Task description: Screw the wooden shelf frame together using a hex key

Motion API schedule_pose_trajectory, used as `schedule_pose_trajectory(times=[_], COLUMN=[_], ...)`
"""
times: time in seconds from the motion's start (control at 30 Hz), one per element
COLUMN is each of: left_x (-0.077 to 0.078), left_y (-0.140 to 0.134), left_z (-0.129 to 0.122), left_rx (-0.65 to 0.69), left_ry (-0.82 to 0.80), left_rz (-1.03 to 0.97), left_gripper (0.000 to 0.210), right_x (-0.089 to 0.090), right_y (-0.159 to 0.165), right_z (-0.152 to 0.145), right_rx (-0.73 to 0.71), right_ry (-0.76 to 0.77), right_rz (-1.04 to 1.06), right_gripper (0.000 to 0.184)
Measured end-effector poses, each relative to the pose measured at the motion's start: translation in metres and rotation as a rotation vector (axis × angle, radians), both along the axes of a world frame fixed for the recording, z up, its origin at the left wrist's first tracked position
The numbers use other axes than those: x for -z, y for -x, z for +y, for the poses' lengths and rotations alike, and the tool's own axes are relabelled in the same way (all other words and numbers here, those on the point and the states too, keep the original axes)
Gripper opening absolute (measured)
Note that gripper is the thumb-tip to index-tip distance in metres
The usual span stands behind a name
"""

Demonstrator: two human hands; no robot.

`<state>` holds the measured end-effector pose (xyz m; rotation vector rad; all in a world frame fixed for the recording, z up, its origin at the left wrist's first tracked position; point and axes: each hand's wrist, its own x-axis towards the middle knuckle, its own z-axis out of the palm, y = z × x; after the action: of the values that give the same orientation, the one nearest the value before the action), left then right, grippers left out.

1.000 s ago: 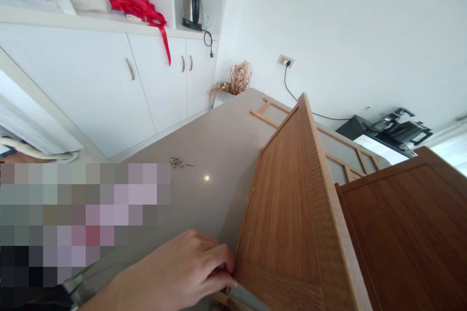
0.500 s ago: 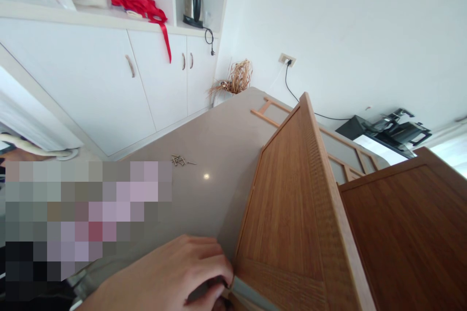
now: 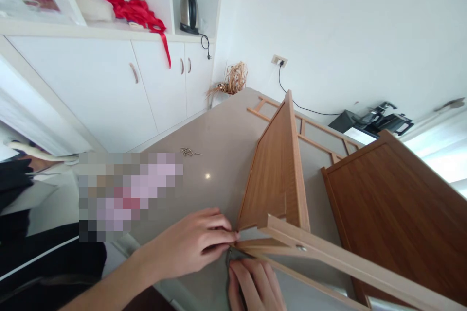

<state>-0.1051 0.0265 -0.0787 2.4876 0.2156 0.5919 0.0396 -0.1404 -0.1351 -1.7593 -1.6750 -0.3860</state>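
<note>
At the near lower corner of an upright wooden panel [image 3: 268,165], my left hand [image 3: 199,238] has its fingers closed around the joint, where a pale wooden frame [image 3: 350,262] meets the panel. A metal fitting [image 3: 301,248] shows in the frame's rail. My right hand [image 3: 255,284] is just below the same joint, fingers curled. A thin dark edge runs beside its fingertips, but what it holds is hidden. Several screws [image 3: 188,152] lie in a small pile on the grey table [image 3: 222,131], beyond my left hand.
A second, darker wooden panel [image 3: 397,214] stands to the right. Ladder-like wooden frames [image 3: 302,127] lie on the table behind the first panel. A pixelated patch [image 3: 138,184] covers something at left. White cabinets [image 3: 91,82] with a kettle [image 3: 188,12] and red ribbon [image 3: 136,12] stand behind.
My view has shifted, and the pale frame's rail and my right hand are now visible. The left hand appears farther from the bottom edge, its fingers at the panel's corner.
</note>
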Motion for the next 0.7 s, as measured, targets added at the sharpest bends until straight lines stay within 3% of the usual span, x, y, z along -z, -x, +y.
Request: schedule_pose_trajectory(times=[0.2, 0.33, 0.7], left_x=[0.003, 0.003, -0.006], left_y=[0.003, 0.003, 0.005], left_z=[-0.001, -0.002, -0.012], left_rx=[0.025, 0.004, -0.062], left_ry=[-0.058, -0.104, -0.005], left_rz=[-0.013, -0.035, 0.003], left_gripper=[0.022, 0.023, 0.026], right_x=[-0.022, -0.033, -0.037], right_y=[-0.003, 0.001, 0.007], right_z=[0.003, 0.004, -0.003], right_rx=[-0.117, -0.092, -0.026], right_ry=[-0.002, -0.006, 0.063], right_rz=[0.013, 0.053, 0.163], right_gripper=[0.015, 0.014, 0.014])
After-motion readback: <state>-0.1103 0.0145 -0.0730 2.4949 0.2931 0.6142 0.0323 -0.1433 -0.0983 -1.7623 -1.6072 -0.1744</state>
